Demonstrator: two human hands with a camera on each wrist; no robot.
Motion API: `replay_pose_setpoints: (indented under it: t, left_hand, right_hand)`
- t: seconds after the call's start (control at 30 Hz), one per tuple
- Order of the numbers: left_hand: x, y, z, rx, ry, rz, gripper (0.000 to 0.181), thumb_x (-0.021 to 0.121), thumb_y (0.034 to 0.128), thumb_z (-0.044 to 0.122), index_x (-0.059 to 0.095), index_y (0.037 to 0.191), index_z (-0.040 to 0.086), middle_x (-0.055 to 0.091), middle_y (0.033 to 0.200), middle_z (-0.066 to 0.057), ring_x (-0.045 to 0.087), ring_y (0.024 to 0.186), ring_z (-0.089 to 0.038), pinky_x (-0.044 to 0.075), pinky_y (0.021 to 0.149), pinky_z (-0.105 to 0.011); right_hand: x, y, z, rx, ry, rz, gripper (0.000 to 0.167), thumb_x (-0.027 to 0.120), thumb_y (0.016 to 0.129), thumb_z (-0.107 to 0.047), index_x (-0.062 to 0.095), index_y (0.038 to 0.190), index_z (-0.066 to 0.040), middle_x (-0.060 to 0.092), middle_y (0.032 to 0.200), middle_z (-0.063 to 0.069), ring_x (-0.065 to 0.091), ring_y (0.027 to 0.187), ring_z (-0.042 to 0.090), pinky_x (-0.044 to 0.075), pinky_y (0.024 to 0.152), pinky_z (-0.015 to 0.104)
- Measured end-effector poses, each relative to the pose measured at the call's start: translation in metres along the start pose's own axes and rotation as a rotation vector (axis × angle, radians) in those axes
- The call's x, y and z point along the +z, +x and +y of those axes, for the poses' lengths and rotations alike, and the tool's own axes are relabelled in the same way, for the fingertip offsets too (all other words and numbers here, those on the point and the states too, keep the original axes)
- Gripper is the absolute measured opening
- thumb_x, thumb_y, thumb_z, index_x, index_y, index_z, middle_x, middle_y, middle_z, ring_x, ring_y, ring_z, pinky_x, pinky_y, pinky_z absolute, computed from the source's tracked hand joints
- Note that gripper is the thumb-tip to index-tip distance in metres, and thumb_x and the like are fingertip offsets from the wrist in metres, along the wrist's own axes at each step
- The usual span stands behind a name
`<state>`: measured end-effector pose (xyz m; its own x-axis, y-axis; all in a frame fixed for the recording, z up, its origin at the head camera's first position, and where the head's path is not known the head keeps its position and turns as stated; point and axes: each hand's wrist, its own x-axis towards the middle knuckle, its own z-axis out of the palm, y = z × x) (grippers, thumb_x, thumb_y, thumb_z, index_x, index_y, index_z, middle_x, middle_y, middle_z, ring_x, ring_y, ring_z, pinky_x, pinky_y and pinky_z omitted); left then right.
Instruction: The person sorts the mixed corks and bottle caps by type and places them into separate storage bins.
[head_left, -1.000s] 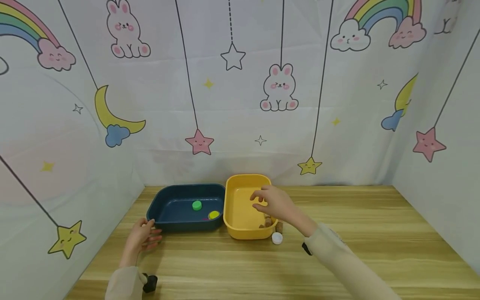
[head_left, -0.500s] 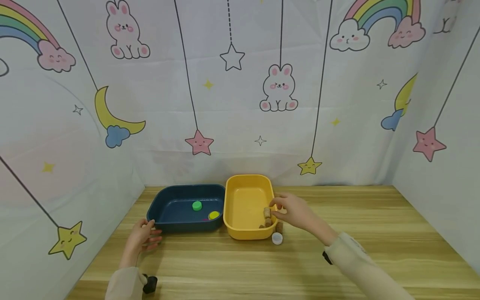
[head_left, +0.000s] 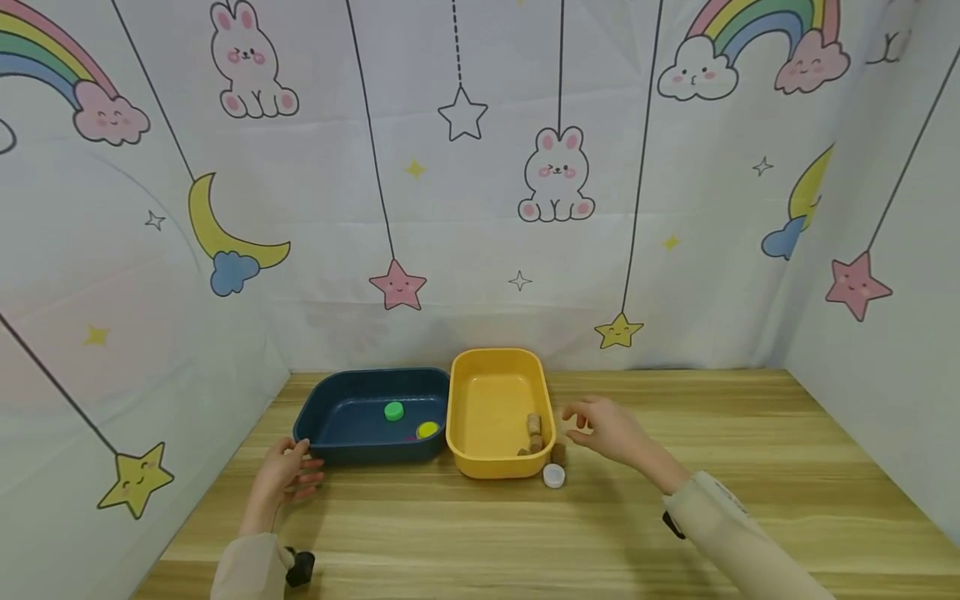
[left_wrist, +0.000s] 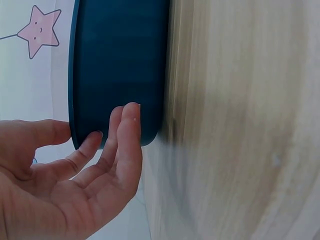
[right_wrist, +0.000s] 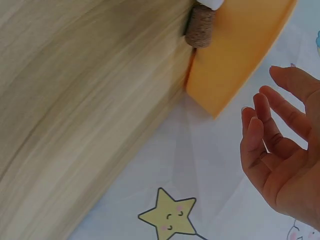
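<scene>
My left hand (head_left: 282,471) is at the near left corner of a dark blue plastic bin (head_left: 352,454). In the left wrist view, its thumb lies at the rim and the index finger touches the outer wall, pinching the edge; the other fingers spread below. My right hand (head_left: 609,429), holding nothing, hovers right of a yellow bin (head_left: 498,468) with loosely bent fingers. Corks (head_left: 534,424) lie along the yellow bin's right inner wall. One brown cork (right_wrist: 200,27) stands outside that wall, beside a white bottle cap (head_left: 554,476).
Inside the blue bin are a green cap (head_left: 393,411), a yellow cap (head_left: 427,430) and something pink, mostly hidden by the near wall. The two bins stand side by side on a wooden table (head_left: 465,542). A printed cloth (head_left: 480,208) hangs behind and at the sides.
My right hand has moved from above the yellow bin out to its right, uncovering a light cork inside. My left hand and both bins have stayed in place.
</scene>
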<state>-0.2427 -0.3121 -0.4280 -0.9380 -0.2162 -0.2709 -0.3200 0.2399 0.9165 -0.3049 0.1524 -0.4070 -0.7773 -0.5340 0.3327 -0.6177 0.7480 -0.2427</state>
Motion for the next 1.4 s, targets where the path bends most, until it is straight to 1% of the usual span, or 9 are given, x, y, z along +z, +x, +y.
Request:
replay_pose_setpoints:
  t: [0.13,0.37,0.53,0.8,1.0,1.07,1.2,1.4]
  left_hand:
    - [0.000,0.000,0.000,-0.008,0.004,0.006,0.027,0.029,0.0969,0.026,0.032,0.097,-0.001,0.066,0.081,-0.004,0.065,0.063,-0.015,0.054,0.059,-0.035]
    - [0.000,0.001,0.003,-0.011,0.006,0.003,0.029,0.029,0.0973,0.027,0.032,0.095,-0.001,0.066,0.084,-0.006,0.065,0.064,-0.015,0.054,0.060,-0.036]
    - [0.000,-0.001,0.003,-0.009,0.005,0.005,0.028,0.029,0.0972,0.027,0.031,0.093,-0.001,0.066,0.084,-0.007,0.065,0.064,-0.014,0.054,0.060,-0.035]
    - [0.000,0.001,0.001,-0.006,-0.002,0.010,0.028,0.030,0.0971,0.026,0.033,0.094,-0.002,0.066,0.083,-0.005,0.065,0.064,-0.014,0.054,0.060,-0.035]
    - [0.001,0.001,0.000,-0.008,-0.004,0.011,0.028,0.030,0.0971,0.026,0.032,0.093,-0.001,0.066,0.085,-0.009,0.065,0.063,-0.013,0.054,0.060,-0.035]
    - [0.001,0.000,0.000,-0.004,-0.001,0.013,0.028,0.030,0.0970,0.027,0.033,0.093,-0.001,0.066,0.087,-0.011,0.065,0.063,-0.014,0.054,0.060,-0.035]
    - [0.001,0.000,0.000,0.000,0.003,0.017,0.028,0.030,0.0970,0.027,0.033,0.093,-0.001,0.066,0.088,-0.012,0.065,0.064,-0.014,0.054,0.060,-0.036]
    - [0.000,0.000,-0.001,0.001,-0.004,0.019,0.028,0.030,0.0969,0.027,0.033,0.092,-0.001,0.066,0.082,-0.006,0.065,0.063,-0.014,0.054,0.060,-0.035]
  right_hand:
    - [0.003,0.000,0.005,0.002,0.003,-0.055,0.020,0.069,0.077,-0.021,0.063,0.094,-0.011,0.057,0.073,-0.003,0.047,0.059,0.005,0.035,0.048,0.017]
    - [0.010,0.003,0.015,-0.041,0.000,-0.135,0.021,0.070,0.075,-0.017,0.064,0.093,-0.008,0.060,0.074,0.002,0.051,0.063,0.010,0.038,0.051,0.019]
    - [0.016,0.006,0.017,-0.024,-0.019,-0.187,0.020,0.069,0.074,-0.018,0.064,0.093,-0.011,0.058,0.073,0.003,0.047,0.061,0.009,0.036,0.051,0.020]
    - [0.027,0.010,0.016,0.002,-0.047,-0.188,0.021,0.071,0.075,-0.025,0.065,0.089,-0.010,0.059,0.072,0.003,0.051,0.062,0.012,0.040,0.052,0.023]
    - [0.034,0.011,0.018,-0.028,-0.038,-0.197,0.019,0.071,0.074,-0.025,0.066,0.084,-0.010,0.060,0.071,0.002,0.052,0.061,0.010,0.040,0.052,0.022]
    - [0.035,0.011,0.018,-0.033,-0.028,-0.205,0.017,0.071,0.074,-0.025,0.066,0.082,-0.011,0.060,0.072,0.001,0.051,0.062,0.009,0.040,0.052,0.020]
    - [0.036,0.011,0.017,-0.035,0.001,-0.224,0.015,0.072,0.074,-0.024,0.065,0.079,-0.012,0.060,0.071,-0.001,0.050,0.062,0.006,0.039,0.053,0.019]
    - [0.037,0.012,0.016,-0.040,0.018,-0.248,0.011,0.071,0.074,-0.022,0.065,0.078,-0.013,0.060,0.069,-0.003,0.048,0.060,0.005,0.038,0.051,0.018]
